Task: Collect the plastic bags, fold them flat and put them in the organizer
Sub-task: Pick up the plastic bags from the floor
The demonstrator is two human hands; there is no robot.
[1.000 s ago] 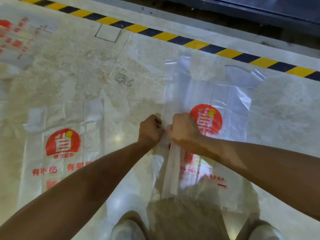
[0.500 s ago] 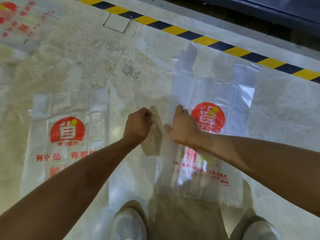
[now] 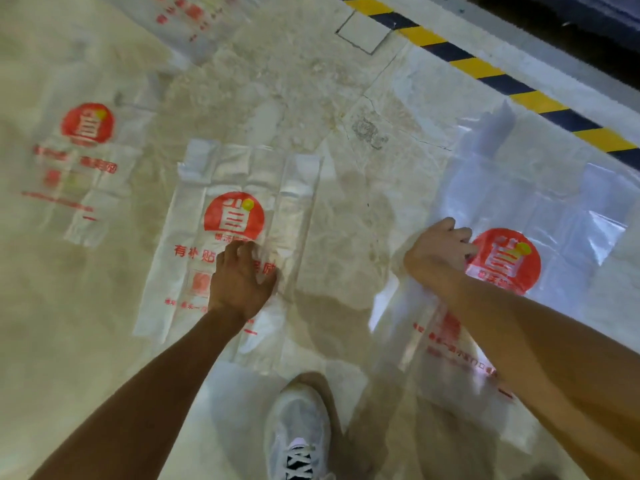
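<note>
Since half a second ago the left hand [image 3: 242, 278] has left the clear bag and gone across to the middle bag [image 3: 228, 216], while the view has swung so that more bags show at the left

Going left to right across the marble floor [image 3: 311, 98]: at about nine o'clock lies a blurred far-left bag [image 3: 86, 161], flat, with a red round logo and red lettering. Beyond it, at about eleven o'clock at the top edge, part of another bag [image 3: 187, 15] with red print shows, too blurred to read

Next comes the middle bag, white and translucent, lying flat with its handles pointing to twelve o'clock. On its lower right part, just below the red logo, the left hand rests with fingers curled into the film, which is puckered under the fingertips; it appears to pinch the plastic

At six o'clock a white shoe [image 3: 301, 431] with black laces stands on the floor between the two forearms

At three o'clock the right hand [image 3: 438, 252] grips the left edge of the clear bag [image 3: 554, 202], fingers curled round a gathered fold of it beside its red logo. This bag's lower part hangs under the right forearm; its upper part spreads towards two o'clock

Behind it, from twelve to three o'clock, runs a yellow-and-black striped line [image 3: 485, 64], with a square floor plate [image 3: 363, 32] just beside it
</note>
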